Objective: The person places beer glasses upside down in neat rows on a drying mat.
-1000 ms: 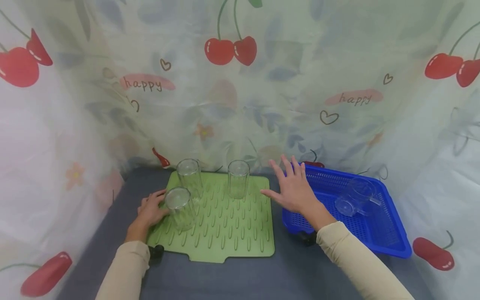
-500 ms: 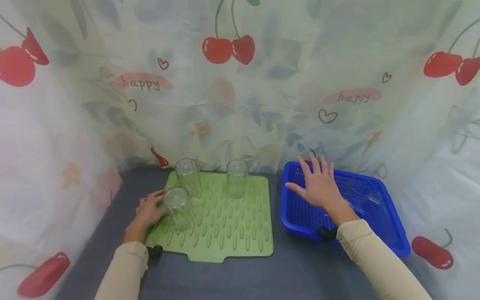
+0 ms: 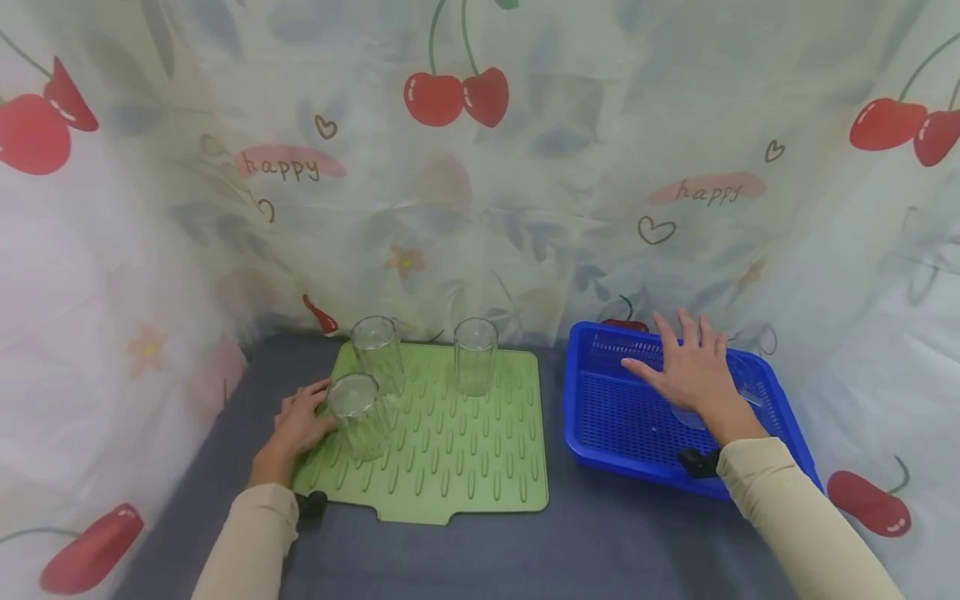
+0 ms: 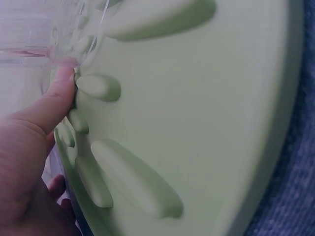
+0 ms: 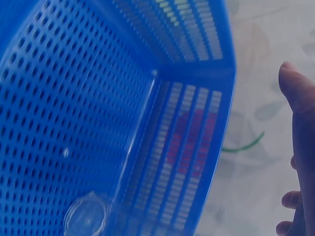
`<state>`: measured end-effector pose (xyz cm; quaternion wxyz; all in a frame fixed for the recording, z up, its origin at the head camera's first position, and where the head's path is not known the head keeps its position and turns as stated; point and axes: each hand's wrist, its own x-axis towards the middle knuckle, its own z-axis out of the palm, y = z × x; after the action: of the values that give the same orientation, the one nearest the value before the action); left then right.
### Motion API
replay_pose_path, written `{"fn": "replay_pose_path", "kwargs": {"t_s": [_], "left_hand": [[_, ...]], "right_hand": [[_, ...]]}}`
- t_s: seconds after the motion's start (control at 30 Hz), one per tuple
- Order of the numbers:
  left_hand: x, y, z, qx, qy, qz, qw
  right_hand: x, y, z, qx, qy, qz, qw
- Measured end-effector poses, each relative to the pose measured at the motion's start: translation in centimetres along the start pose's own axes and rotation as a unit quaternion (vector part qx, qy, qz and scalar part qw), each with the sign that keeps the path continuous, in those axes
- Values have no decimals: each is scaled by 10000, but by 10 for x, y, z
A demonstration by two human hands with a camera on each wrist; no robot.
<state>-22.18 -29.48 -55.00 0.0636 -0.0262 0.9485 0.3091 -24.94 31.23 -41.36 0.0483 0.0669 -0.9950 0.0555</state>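
My left hand (image 3: 300, 418) rests at the left edge of the green drying mat (image 3: 480, 454). In the left wrist view, its thumb (image 4: 56, 96) touches the base of a clear glass (image 4: 29, 34); the other fingers lie by the mat's edge, partly hidden. Three glasses stand on the mat: the front-left glass (image 3: 360, 421), the back-left glass (image 3: 378, 350) and one at the back middle (image 3: 475, 358). Fingers spread and holding nothing, my right hand (image 3: 693, 375) hovers over the blue basket (image 3: 600, 454). Clear glassware (image 5: 86, 216) lies in the basket, mostly hidden by that hand in the head view.
A dark grey cloth (image 3: 495, 558) covers the table beneath mat and basket. Behind and at both sides hangs a cherry-patterned curtain (image 3: 555, 200). The basket's raised rim (image 3: 573, 375) stands a short gap right of the mat.
My right hand has moved right, from the basket's left side to over the glassware inside, with its fingers still spread. The left hand and the glasses on the mat have stayed put.
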Motion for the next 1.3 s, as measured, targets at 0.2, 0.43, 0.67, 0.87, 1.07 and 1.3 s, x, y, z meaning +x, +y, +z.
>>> {"fn": "replay_pose_path", "kwargs": {"t_s": [0.2, 0.43, 0.67, 0.87, 1.07, 1.3], "left_hand": [[2, -4, 1, -31, -14, 17, 10000], [2, -5, 1, -95, -36, 43, 9999], [1, -3, 0, -76, -15, 0, 10000], [0, -1, 0, -55, 2, -56, 10000], [-1, -1, -1, -81, -2, -67, 9999], [1, -3, 1, -87, -10, -30, 10000]], "right_hand": [[-4, 17, -2, -125, -4, 130, 9998], [-9, 39, -1, -284, -58, 323, 9991], [-13, 58, 3, -302, -178, 516, 9981], [-16, 70, 9, -238, -330, 717, 9966], [-21, 76, 15, -90, -455, 876, 9951], [-24, 77, 17, 11, -767, 939, 9926]]}}
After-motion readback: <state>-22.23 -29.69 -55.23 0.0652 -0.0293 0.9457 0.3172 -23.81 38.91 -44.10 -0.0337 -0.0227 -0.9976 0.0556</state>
